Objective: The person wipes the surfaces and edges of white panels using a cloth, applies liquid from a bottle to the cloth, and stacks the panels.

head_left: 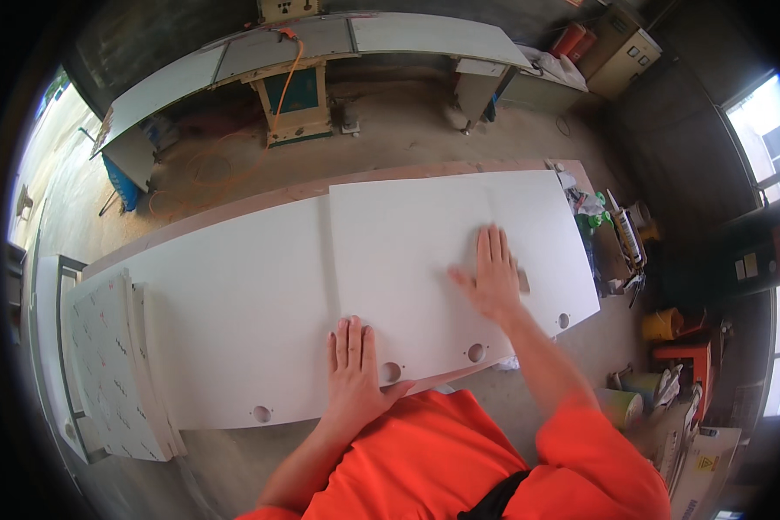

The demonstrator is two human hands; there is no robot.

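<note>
A white panel (399, 251) lies on a longer white panel (234, 303), its left edge forming a step. Both have round holes (476, 353) with small screw holes along the near side. My left hand (353, 377) rests flat beside that step, by the near edge, fingers together and pointing away from me. Over the upper panel my right hand (496, 276) is spread flat, thumb out to the left, slightly blurred. A small greyish-brown patch shows at its outer edge; whether it is an object or a shadow I cannot tell. No grip on anything is visible.
Printed-film panels (113, 373) are stacked at the left end. A sealant tube (626, 230) and green-capped bottles (591, 221) stand beyond the right end. Red stool (693, 360), yellow bucket (662, 324) at right. Across the floor stands a long bench (433, 36) with an orange hose (290, 78).
</note>
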